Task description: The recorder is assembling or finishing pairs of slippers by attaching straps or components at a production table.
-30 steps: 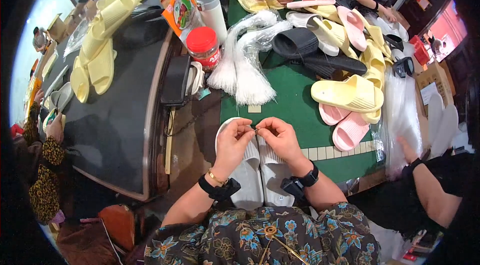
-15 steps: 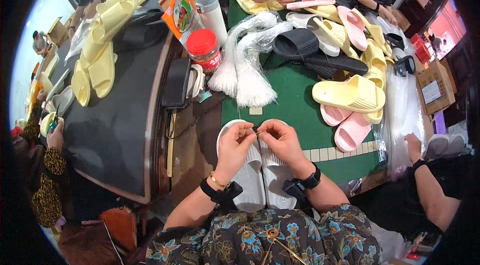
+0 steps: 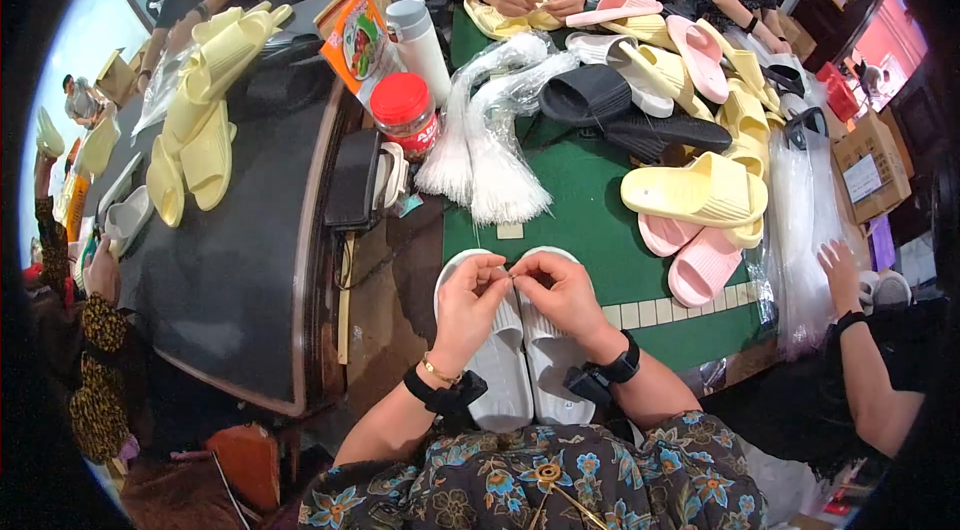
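Hands (image 3: 515,295) pinched above white slippers (image 3: 525,370).

A pair of slippers (image 3: 520,350) lay side by side on the table (image 3: 590,220), just before the person. Both hands rested on them, the left hand (image 3: 466,302) on the left slipper, the right hand (image 3: 560,295) on the right, fingers meeting between. Behind them lay two bundles of plastic ties (image 3: 485,140). Left of the bundles stood a jar (image 3: 405,117), and a bottle (image 3: 420,45) behind it. A heap of slippers (image 3: 700,130) lay to the right.
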Available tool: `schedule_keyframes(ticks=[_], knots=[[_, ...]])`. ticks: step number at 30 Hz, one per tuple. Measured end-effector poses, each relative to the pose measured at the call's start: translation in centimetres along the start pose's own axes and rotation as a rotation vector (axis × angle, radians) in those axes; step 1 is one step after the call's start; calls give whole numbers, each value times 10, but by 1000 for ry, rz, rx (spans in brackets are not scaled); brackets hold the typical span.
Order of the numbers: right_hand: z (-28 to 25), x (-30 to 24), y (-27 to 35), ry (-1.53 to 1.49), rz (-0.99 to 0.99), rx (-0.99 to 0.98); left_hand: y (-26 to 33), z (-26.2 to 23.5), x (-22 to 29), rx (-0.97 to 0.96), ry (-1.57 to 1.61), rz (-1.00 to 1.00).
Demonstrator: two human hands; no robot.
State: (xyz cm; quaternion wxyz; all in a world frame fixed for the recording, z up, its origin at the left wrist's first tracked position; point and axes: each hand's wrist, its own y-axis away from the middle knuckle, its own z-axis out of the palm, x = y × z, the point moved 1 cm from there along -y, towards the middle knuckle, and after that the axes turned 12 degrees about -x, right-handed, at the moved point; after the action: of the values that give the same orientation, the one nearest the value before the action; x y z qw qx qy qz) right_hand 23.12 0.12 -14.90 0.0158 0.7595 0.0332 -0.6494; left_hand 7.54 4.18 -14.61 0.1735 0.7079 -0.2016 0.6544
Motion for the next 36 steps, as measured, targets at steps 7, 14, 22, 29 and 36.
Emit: schedule_keyframes(ticks=[7, 14, 22, 29, 36], knots=[[-1, -8, 3, 12, 10, -38, 1, -1, 7, -9, -69, -12], [2, -8, 1, -19, 4, -13, 4, -4, 5, 71, -480, 122], [0, -6, 3, -40, 7, 33, 0, 2, 3, -15, -394, 165], [1, 6, -1, -21, 14, 53, 0, -1, -2, -15, -376, 75], [5, -1, -1, -19, 13, 38, 1, 0, -10, 11, -390, 125]])
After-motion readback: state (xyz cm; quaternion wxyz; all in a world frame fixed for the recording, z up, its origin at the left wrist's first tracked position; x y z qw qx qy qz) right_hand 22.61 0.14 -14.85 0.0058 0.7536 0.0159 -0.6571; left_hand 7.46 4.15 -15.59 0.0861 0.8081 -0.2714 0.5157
